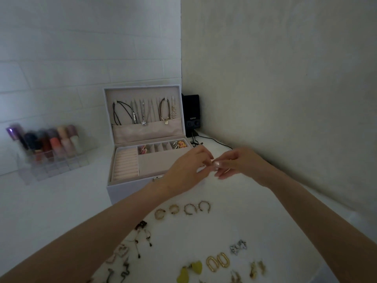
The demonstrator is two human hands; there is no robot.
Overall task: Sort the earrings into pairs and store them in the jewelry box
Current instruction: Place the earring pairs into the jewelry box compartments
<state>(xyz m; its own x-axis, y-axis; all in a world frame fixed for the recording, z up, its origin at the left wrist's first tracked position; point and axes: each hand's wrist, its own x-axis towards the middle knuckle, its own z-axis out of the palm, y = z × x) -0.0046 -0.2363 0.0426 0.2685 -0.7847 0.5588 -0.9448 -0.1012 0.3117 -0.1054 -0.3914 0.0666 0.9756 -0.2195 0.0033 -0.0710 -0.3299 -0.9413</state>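
Head view: left hand (187,170) and right hand (238,163) both pinch one tiny, barely resolvable earring (205,166) just right of the jewelry box (122,190) front corner; risk: a fumbled handover drops it among the sorted pairs (183,209) on the tabletop (61,211) before that box.

Head-worn wide-angle view, looking forward and down.
It sits close above a white table (51,211) (the only view, lens-bowed at the edges), facing an open jewelry box (126,190) by the wall corner.
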